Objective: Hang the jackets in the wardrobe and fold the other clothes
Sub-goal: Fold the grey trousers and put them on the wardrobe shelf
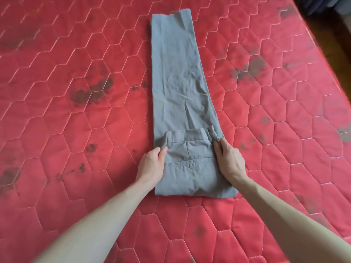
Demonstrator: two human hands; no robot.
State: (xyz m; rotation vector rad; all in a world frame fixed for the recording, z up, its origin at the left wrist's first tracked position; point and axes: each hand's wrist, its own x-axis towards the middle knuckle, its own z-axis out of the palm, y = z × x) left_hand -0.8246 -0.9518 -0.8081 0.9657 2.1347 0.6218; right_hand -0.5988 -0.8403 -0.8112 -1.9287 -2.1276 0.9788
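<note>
Grey trousers [182,88] on red mattress [76,130], left hand [151,166] grip and right hand [230,161] grip pinching folded waistband

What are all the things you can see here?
trousers: one pair, grey, folded lengthwise into a long strip in the middle of the mattress, waistband end folded over at the near end
mattress: one, red, quilted in hexagons with dark stains, under everything
floor: a dark strip at the top right, past the mattress edge
curtain or cloth: dark blue, top right corner, too little in view to tell what it is
left hand: one, bare, holding the left edge of the folded-over end, fingers curled onto the cloth
right hand: one, bare, holding the right edge of the folded-over end, fingertips tucked at the fold
</note>
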